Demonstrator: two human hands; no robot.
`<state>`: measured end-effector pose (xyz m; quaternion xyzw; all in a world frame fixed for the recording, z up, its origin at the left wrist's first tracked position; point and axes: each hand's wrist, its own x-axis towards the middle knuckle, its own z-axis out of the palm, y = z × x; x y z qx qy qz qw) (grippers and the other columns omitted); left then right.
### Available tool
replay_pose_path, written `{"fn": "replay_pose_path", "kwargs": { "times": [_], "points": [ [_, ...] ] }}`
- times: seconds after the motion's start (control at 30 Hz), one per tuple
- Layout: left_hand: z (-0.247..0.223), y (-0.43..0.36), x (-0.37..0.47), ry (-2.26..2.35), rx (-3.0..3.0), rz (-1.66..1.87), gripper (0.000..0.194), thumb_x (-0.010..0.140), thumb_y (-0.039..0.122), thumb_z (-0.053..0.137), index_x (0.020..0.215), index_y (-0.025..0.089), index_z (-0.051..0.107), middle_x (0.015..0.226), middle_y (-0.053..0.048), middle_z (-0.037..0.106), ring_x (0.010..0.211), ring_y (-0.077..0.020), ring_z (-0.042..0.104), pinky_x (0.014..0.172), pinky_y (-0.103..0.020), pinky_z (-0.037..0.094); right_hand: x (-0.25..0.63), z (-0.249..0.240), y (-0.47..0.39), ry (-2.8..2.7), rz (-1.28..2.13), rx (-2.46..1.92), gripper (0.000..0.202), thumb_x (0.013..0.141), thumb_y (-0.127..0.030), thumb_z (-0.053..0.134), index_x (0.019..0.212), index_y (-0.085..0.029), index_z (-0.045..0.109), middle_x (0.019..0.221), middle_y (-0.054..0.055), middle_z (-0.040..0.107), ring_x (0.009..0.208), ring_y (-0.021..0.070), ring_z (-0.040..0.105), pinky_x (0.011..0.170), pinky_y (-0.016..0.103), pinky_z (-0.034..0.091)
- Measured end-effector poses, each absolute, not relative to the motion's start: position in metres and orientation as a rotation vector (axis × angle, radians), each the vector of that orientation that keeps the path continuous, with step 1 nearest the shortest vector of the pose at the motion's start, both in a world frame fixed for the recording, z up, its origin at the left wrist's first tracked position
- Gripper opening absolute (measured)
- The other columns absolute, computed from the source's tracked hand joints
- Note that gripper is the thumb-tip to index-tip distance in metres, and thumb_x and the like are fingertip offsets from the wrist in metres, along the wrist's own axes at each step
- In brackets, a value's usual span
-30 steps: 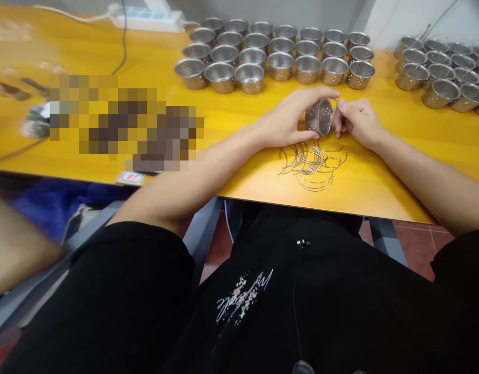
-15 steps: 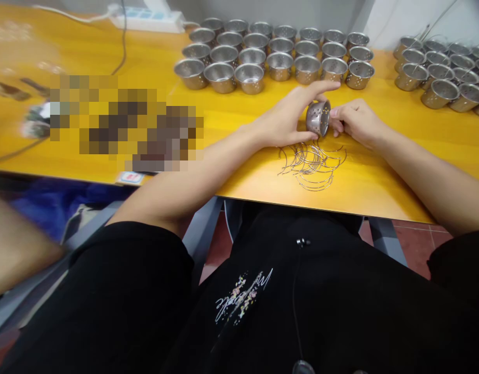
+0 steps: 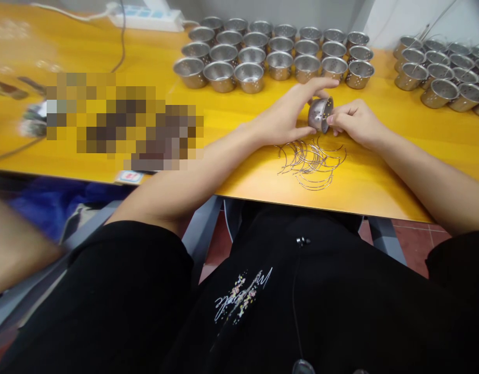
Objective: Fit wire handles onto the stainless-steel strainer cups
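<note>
One small, round, silver metal cup with punched holes (image 3: 316,114) is held on its side over the long yellow worktop (image 3: 380,192), between its front and back edges, mouth turned towards the right hand (image 3: 358,124). The left hand (image 3: 288,117) has it clamped, thumb beneath and fingers above (the forefinger sticks out past it). Since a second ago, the right hand has slipped down from the cup's upper rim to its open mouth. Its thumb and bent forefinger are together there; whether they grip a wire, I cannot tell. That seems to bring the handling from the rim to the opening. The loose pile of thin, curved silver wires (image 3: 311,161) lies unchanged nearer the front edge, and the rows of matching silver cups (image 3: 280,65) stand along the back edge.
</note>
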<state>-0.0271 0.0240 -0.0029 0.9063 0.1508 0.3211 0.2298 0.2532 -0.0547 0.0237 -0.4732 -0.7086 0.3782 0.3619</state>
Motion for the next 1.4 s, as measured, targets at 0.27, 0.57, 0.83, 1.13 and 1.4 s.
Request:
{"fn": "replay_pose_path", "kwargs": {
  "times": [0.27,0.57,0.83,1.13,1.4],
  "points": [
    [0.0,0.025,-0.026,0.447,2.47,0.879,0.11,0.091,0.06,0.098,0.191,0.034,0.062,0.188,-0.021,0.069,0.17,-0.0573,0.069,0.142,-0.083,0.06,0.259,0.023,-0.053,-1.817,1.011,-1.223,0.058,0.108,-0.05,0.101,0.071,-0.026,0.064,0.066,0.002,0.062,0.063,0.0187,0.051,0.061,0.039,0.046],
    [-0.004,0.028,-0.028,0.424,2.508,0.856,0.117,0.091,0.058,0.098,0.196,0.029,0.056,0.193,-0.023,0.063,0.172,-0.0581,0.066,0.148,-0.084,0.053,0.257,0.02,-0.053,-1.874,0.967,-1.194,0.062,0.107,-0.058,0.096,0.066,-0.026,0.063,0.063,0.003,0.062,0.063,0.0187,0.048,0.06,0.034,0.042],
    [-0.002,0.025,-0.029,0.461,2.437,0.869,0.107,0.097,0.061,0.096,0.193,0.029,0.062,0.191,-0.025,0.064,0.175,-0.0591,0.066,0.147,-0.084,0.055,0.253,0.016,-0.056,-1.819,0.979,-1.126,0.081,0.107,-0.094,0.093,0.07,-0.026,0.07,0.068,0.004,0.065,0.066,0.0197,0.056,0.066,0.037,0.052],
    [-0.023,0.053,-0.032,0.446,2.48,0.92,0.112,0.091,0.062,0.095,0.194,0.035,0.061,0.198,-0.018,0.062,0.175,-0.0575,0.067,0.142,-0.085,0.062,0.257,0.002,-0.042,-1.557,1.064,-1.079,0.086,0.093,-0.111,0.094,0.081,-0.03,0.071,0.086,0.006,0.078,0.061,0.0194,0.058,0.054,0.04,0.054],
    [-0.024,0.05,-0.032,0.465,2.455,0.95,0.113,0.089,0.061,0.098,0.191,0.028,0.061,0.193,-0.024,0.064,0.172,-0.0563,0.068,0.142,-0.081,0.062,0.258,-0.001,-0.039,-1.501,1.024,-1.089,0.079,0.093,-0.103,0.098,0.085,-0.03,0.069,0.084,0.006,0.076,0.059,0.0191,0.057,0.053,0.04,0.052]
  ]
}}
